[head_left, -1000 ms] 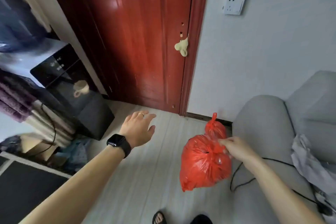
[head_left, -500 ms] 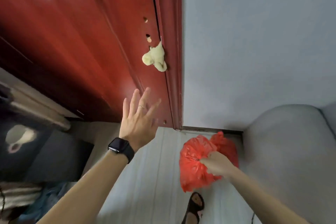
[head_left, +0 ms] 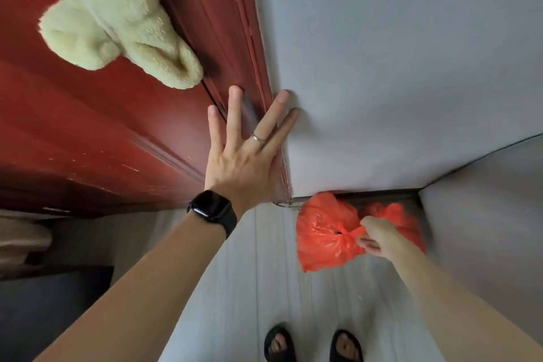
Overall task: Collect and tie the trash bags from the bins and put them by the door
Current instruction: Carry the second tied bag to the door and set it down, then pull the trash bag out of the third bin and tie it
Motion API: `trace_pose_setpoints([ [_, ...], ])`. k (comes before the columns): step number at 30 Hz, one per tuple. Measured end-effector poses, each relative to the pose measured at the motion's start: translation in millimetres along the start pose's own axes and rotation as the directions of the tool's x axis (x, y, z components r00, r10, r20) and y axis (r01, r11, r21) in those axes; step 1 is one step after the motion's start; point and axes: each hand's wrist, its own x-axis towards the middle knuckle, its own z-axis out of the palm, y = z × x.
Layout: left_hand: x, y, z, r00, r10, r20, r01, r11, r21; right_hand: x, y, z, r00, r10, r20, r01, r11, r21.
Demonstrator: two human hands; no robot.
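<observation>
My left hand [head_left: 244, 161] is spread wide, fingers straight, pressed flat on the moulded frame [head_left: 232, 38] of the dark red wooden door [head_left: 88, 132] where it meets the pale grey wall [head_left: 382, 53]. My right hand [head_left: 379, 236] pinches the knotted top of the crinkled orange-red plastic trash bags [head_left: 326, 232]. They sit low in the corner between the frame's foot and the grey upholstered sofa [head_left: 484, 214]. I cannot tell whether they touch the floor.

Pale green fleecy cloth [head_left: 117, 17] hanging at eleven o'clock. Grey sofa arm [head_left: 484, 229] at three o'clock. Black sandals [head_left: 276, 332] at six o'clock, on pale plank floor [head_left: 264, 288].
</observation>
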Motion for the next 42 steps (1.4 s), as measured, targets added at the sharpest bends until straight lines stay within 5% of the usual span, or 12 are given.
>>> trace_pose_setpoints([
  [3, -3, -1, 17, 0.997, 0.017, -0.069, -0.016, 1.0, 0.011, 20, 11, 19, 0.997, 0.073, 0.03, -0.078, 0.972, 0.22],
  [9, -8, 3, 27, 0.999, 0.04, 0.019, -0.04, 0.999, 0.006, 15, 30, 43, 0.995, 0.064, 0.078, -0.084, 0.957, 0.277],
  [17, -7, 15, -35, 0.932, 0.009, 0.364, 0.045, 0.989, -0.141, -80, 3, -4, 0.961, -0.27, 0.053, 0.273, 0.96, -0.055],
  [23, 24, 25, -139, 0.815, -0.068, 0.575, 0.345, 0.855, -0.388, -244, -16, -85, 0.84, -0.543, -0.005, 0.541, 0.838, -0.069],
  [26, 41, 28, -194, 0.825, 0.059, 0.562, 0.296, 0.801, -0.52, -333, -11, -131, 0.763, -0.644, -0.059, 0.641, 0.765, -0.061],
  [31, 35, 55, -295, 0.749, 0.362, 0.555, 0.192, 0.683, -0.705, -452, 37, -200, 0.539, -0.809, -0.234, 0.734, 0.587, -0.341],
  [35, 3, 114, -373, 0.71, 0.569, 0.416, -0.05, 0.63, -0.775, -519, 111, -251, 0.42, -0.835, -0.356, 0.698, 0.548, -0.461],
  [37, -17, 147, -401, 0.666, 0.661, 0.346, -0.168, 0.585, -0.794, -544, 157, -272, 0.373, -0.817, -0.441, 0.682, 0.563, -0.467],
  [42, -74, 260, -475, 0.527, 0.839, 0.136, -0.448, 0.41, -0.795, -595, 314, -312, 0.393, -0.575, -0.718, 0.563, 0.767, -0.307],
])
